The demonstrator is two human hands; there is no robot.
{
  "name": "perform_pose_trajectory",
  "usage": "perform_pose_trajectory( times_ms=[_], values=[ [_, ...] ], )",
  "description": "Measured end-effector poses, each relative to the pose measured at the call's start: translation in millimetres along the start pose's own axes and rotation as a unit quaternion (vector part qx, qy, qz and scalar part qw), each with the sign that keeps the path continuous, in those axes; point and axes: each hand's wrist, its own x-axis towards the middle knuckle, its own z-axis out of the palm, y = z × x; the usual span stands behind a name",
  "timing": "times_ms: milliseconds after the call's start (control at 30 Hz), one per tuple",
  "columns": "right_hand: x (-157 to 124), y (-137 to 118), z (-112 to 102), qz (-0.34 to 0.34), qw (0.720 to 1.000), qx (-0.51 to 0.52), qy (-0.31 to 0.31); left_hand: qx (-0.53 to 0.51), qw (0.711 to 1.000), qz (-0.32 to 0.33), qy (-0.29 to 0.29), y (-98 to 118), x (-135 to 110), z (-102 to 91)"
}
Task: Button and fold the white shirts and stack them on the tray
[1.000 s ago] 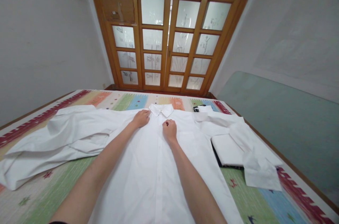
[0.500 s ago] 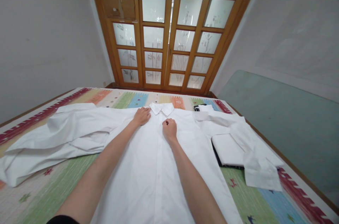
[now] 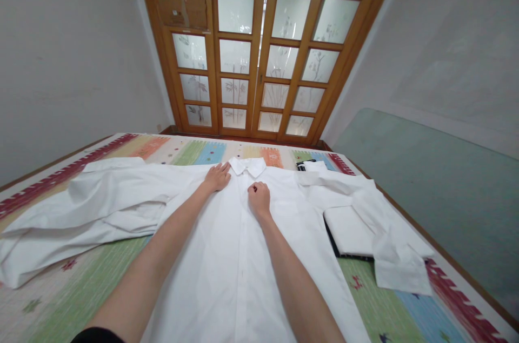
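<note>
On the middle of the patterned surface, spread front up: 1 white shirt. Counted on it: 1 collar, 1 placket, 2 sleeves. Points collar-first to the far edge; long axis from near edge to far edge, lower end out of view. Reaches toward the left edge with 1 creased sleeve, toward the right edge with 1 bent sleeve.

Just left of the collar, on the cloth: 1 left hand, palm down, fingers extended and slightly spread. Just nearer than the collar, by the placket: 1 right hand, fingers curled together in a loose fist; cannot tell whether pinching cloth.

Near the right edge, partly under the bent sleeve: 1 white folded item atop something black. Near the far right corner: 1 small black-and-white item, too small to name. Along the right edge: 1 pale green panel. Beyond the far edge: 4 wooden door panels.
</note>
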Motion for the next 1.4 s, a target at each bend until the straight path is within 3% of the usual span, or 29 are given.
perform_pose_trajectory(
  times_ms=[367, 600, 700, 800, 933, 1133, 1300, 1400],
  values=[
    [-1.4, -4.1, -3.3, -0.003, 1.000, -0.020, -0.009, 0.009, 0.994, -0.112, -0.002, 10.5, -13.6, -6.5],
    [-5.9, -17.9, -9.4, -0.016, 0.996, -0.077, -0.049, 0.014, 0.994, -0.071, -0.084, -30.8, -33.2, -17.0],
    [-7.8, -21.1, -10.5, -0.028, 0.990, -0.113, -0.081, 0.009, 0.994, -0.040, -0.097, -48.5, -37.1, -21.5],
    [-8.5, -22.3, -10.7, -0.042, 0.984, -0.143, -0.101, 0.006, 0.996, -0.021, -0.089, -52.9, -39.1, -24.6],
    [-7.3, -23.4, -9.9, -0.036, 0.980, -0.171, -0.098, 0.008, 0.998, -0.035, -0.048, -35.7, -44.4, -29.3],
    [-4.2, -21.8, -5.5, -0.005, 0.986, -0.142, -0.086, -0.029, 0.999, -0.014, 0.011, 16.6, -65.1, -38.7],
    [0.0, -15.7, -8.3, -0.003, 0.991, -0.087, -0.104, -0.105, 0.994, 0.027, 0.032, 60.6, -83.4, -31.9],
    [1.6, -10.9, -15.4, -0.018, 0.990, -0.059, -0.129, -0.148, 0.988, 0.019, 0.044, 76.8, -86.5, -24.8]
  ],
)
